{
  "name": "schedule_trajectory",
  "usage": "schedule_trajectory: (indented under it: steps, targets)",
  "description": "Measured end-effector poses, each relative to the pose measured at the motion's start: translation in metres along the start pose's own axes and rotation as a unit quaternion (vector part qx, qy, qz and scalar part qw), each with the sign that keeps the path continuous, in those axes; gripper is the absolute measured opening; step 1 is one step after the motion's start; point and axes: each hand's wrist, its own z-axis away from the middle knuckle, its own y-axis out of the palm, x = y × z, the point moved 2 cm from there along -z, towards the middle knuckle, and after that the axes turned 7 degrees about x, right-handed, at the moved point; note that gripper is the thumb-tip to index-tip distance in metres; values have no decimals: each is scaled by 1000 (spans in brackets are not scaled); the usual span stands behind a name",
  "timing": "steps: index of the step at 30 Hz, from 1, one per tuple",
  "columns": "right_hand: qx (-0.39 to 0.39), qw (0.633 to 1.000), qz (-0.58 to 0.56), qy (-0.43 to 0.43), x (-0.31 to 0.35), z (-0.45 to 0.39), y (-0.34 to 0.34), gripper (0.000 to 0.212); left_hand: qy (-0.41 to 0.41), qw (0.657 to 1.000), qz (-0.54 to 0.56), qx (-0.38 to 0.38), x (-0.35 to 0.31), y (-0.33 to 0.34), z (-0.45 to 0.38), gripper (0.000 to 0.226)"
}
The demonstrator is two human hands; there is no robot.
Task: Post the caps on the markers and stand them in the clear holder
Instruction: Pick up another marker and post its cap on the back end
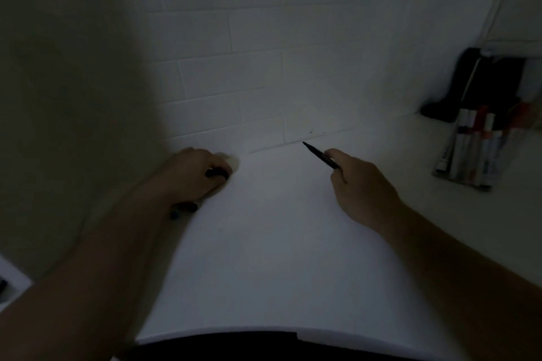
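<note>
Your left hand rests curled on the white tabletop close to the white tiled wall, fingers closed over small dark pieces, likely marker caps; one shows between the fingers and another dark bit pokes out below the palm. The dim light hides exactly what they are.

Your right hand pinches a slim black marker between thumb and forefinger. Its long axis runs up and to the left, with the pointed tip aimed away from you toward the wall, so the open end faces your left hand. That hand is the nearer source of a cap.

Well to the right, near the table's far corner, the clear plastic holder leans with several capped markers already inside. It lies on the right hand's side.
</note>
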Motion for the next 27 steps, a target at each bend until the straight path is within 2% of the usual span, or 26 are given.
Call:
schedule_trajectory:
  steps: [3, 5, 7, 11, 15, 18, 23, 27]
  targets:
    - [-11, 1000, 7, -8, 1, 0, -1, 36, 6, 997, -1, -78, -19, -7, -3, 18]
    - [-21, 1000, -4, -9, 1, 1, -3, 28, 17, 987, 54, -149, -38, -16, -4, 19]
    - [-30, 999, -14, -19, 0, 2, -5, 21, 28, 976, 116, -184, -57, -26, -5, 21]
    - [-66, 996, -49, -24, -3, 1, -9, 20, 54, 954, 244, -166, -92, -27, -16, 14]
    - [-83, 994, -55, 36, -12, -5, -14, 6, 53, 923, 359, -132, -120, 8, -26, 16]
    - [-71, 996, -38, 30, -16, -4, -15, 6, 52, 935, 330, -120, -129, 29, -29, 16]
    - [-56, 998, -14, 17, -10, -1, -11, 24, 41, 938, 322, -120, -130, 32, -31, 15]
    - [-52, 999, 2, 10, -14, -2, -7, 26, 52, 940, 317, -115, -128, 34, -32, 15]
